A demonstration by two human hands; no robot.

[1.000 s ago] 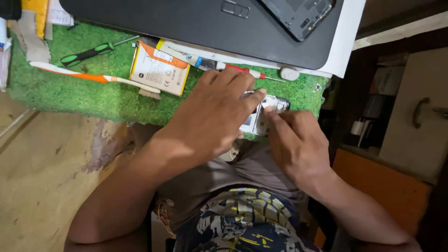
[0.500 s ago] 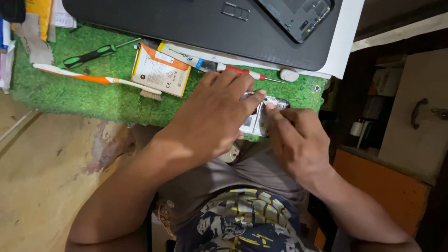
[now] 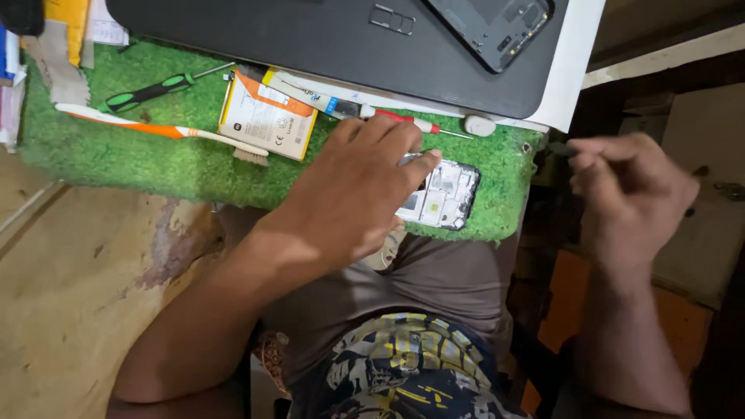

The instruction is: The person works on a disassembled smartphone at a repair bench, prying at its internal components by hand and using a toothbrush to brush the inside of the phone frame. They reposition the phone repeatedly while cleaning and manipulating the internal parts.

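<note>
An opened phone [image 3: 442,194] with its inner boards bare lies on the green turf mat [image 3: 116,159], at the mat's near right edge. My left hand [image 3: 349,194] lies over the phone's left half, fingertips pressing on its top edge and holding it down. My right hand [image 3: 632,194] hovers off the mat to the right, well apart from the phone. Its thumb and fingers are pinched together; whether something tiny sits between them I cannot tell.
On the mat lie an orange and white phone battery [image 3: 268,116], a toothbrush [image 3: 155,128], a green-handled screwdriver [image 3: 147,91] and a red-handled screwdriver [image 3: 403,120]. A dark closed laptop [image 3: 310,39] at the back carries a phone shell [image 3: 489,23]. Dark furniture stands at the right.
My right hand has left the phone and swung out to the right, past the mat's edge. The phone's right half now shows. My left hand has stayed on the phone.
</note>
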